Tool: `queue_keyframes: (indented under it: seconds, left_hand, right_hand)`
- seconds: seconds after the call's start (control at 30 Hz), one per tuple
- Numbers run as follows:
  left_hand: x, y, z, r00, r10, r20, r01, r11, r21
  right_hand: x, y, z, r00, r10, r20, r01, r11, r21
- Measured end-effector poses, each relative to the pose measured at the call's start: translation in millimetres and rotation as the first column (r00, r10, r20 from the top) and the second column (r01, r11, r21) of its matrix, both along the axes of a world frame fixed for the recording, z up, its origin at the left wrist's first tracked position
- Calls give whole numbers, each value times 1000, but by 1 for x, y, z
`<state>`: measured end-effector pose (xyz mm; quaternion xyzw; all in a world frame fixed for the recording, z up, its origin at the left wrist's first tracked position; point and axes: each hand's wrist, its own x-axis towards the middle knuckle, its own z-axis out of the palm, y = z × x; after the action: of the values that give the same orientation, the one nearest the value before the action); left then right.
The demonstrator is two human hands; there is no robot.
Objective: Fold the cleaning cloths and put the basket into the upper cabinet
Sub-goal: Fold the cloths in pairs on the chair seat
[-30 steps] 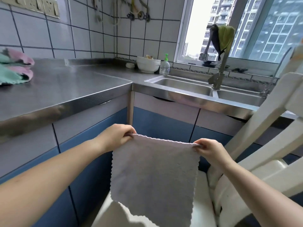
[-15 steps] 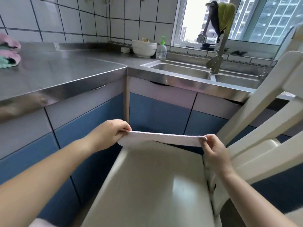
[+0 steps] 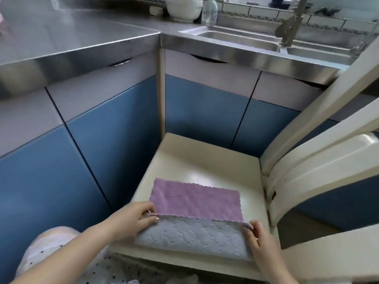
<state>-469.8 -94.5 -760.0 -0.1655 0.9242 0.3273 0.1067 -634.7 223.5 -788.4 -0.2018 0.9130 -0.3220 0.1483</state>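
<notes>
While we lean over the chair seat (image 3: 205, 160), the cloth (image 3: 194, 218) lies on it at 6 o'clock, purple face up beyond a grey quilted fold nearest us. Our left hand (image 3: 131, 218) and right hand (image 3: 260, 238) each pinch a corner of the folded edge. Half a second ago we held the cloth stretched in the air; now it rests flat. At 12 o'clock stand a bowl (image 3: 184, 9) and sink (image 3: 246, 39); the chair back (image 3: 320, 152) rises at 3 o'clock.
</notes>
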Motion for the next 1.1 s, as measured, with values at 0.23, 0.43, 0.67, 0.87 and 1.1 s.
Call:
queue_keyframes:
  seconds: [0.23,0.43,0.67,0.87,1.1]
  left_hand:
    - [-18,-4,8,895,440,-80,-333,775,538]
    - [-47,-12,-7,844,515,-149,-416,804,425]
    - [-70,-21,-25,833,524,-177,-474,841,259]
    - [-81,-25,-31,821,538,-190,-492,836,243]
    - [-85,-27,-30,768,616,-177,-546,773,323]
  right_hand:
    - [-17,-24,12,991,-130,-13,128,984,-124]
    - [-46,-49,13,985,-174,20,174,984,-35]
    - [-67,-57,0,979,-199,35,196,978,66]
    - [-76,-60,-5,978,-206,20,203,975,94]
    - [-76,-58,-5,971,-235,34,234,972,27]
